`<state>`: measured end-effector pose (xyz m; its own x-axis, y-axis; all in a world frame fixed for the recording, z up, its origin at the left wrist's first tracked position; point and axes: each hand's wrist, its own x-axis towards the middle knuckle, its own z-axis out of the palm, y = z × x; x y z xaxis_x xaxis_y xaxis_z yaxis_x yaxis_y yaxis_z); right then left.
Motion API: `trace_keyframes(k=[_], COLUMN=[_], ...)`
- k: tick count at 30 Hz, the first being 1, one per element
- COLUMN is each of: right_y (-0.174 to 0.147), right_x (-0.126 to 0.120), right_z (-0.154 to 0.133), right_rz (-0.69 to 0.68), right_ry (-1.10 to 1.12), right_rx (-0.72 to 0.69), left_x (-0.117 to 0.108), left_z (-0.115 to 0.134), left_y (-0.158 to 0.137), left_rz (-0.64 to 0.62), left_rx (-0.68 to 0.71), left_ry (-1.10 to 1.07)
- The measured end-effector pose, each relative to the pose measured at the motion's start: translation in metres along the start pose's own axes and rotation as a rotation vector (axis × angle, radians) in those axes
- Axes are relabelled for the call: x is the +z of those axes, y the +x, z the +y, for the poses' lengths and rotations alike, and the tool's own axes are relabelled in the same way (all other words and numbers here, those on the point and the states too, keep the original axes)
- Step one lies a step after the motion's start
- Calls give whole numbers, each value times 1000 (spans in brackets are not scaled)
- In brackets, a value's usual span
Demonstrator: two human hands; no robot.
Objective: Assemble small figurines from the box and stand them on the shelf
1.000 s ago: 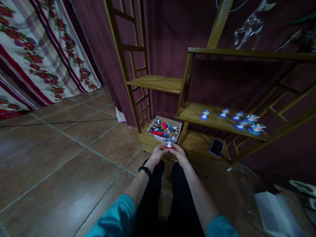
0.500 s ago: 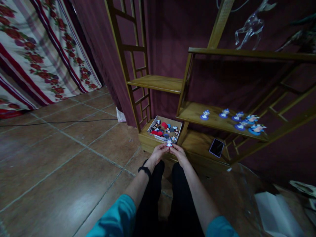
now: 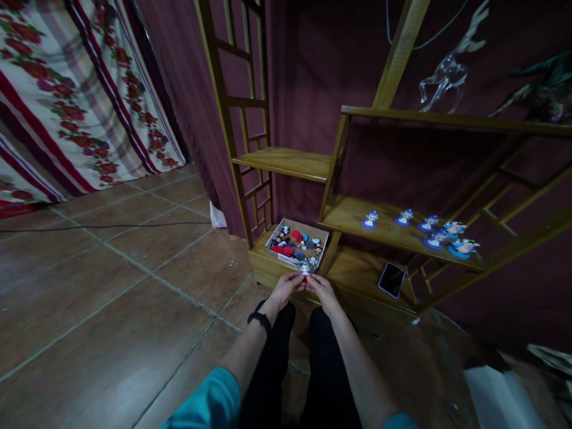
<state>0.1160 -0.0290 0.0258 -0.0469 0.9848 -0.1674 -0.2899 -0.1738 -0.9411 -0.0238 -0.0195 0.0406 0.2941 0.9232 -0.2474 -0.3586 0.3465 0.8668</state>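
A small white and purple toy figurine (image 3: 305,270) is pinched upright between my left hand (image 3: 286,287) and my right hand (image 3: 321,289), just in front of the box. Both hands are closed on its lower part, where a bit of red shows between the fingertips. Behind it, an open cardboard box (image 3: 273,232) holds several small figurines and red, blue and dark round pieces. To the right on the middle shelf stand several similar figurines, among them a purple-based one (image 3: 370,220) and a blue-based one (image 3: 463,248).
The wooden shelf unit (image 3: 286,162) stands against a dark red curtain. A dark-screened phone or tablet (image 3: 392,280) lies on the lower shelf. Higher up are a clear deer figure (image 3: 447,74) and a dark ornament. A black cable (image 3: 111,226) crosses the tiled floor.
The camera view has tilted up slightly, so the shelves appear lower. Both hands still hold the figurine at nearly the same place before the box.
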Motion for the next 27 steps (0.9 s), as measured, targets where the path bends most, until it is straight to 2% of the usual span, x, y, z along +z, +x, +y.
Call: trace_keyframes(k=[7, 15, 27], right_y=[-1, -10, -20], right_x=[6, 12, 8], right_z=[2, -1, -6], right_rz=[19, 11, -13], right_ry=[0, 37, 39], right_rx=[-26, -38, -68], left_x=[-1, -2, 1], left_z=[1, 6, 3], left_y=[1, -5, -19], left_rz=[63, 64, -33], left_rx=[-12, -58, 143], left_ry=[-5, -58, -122])
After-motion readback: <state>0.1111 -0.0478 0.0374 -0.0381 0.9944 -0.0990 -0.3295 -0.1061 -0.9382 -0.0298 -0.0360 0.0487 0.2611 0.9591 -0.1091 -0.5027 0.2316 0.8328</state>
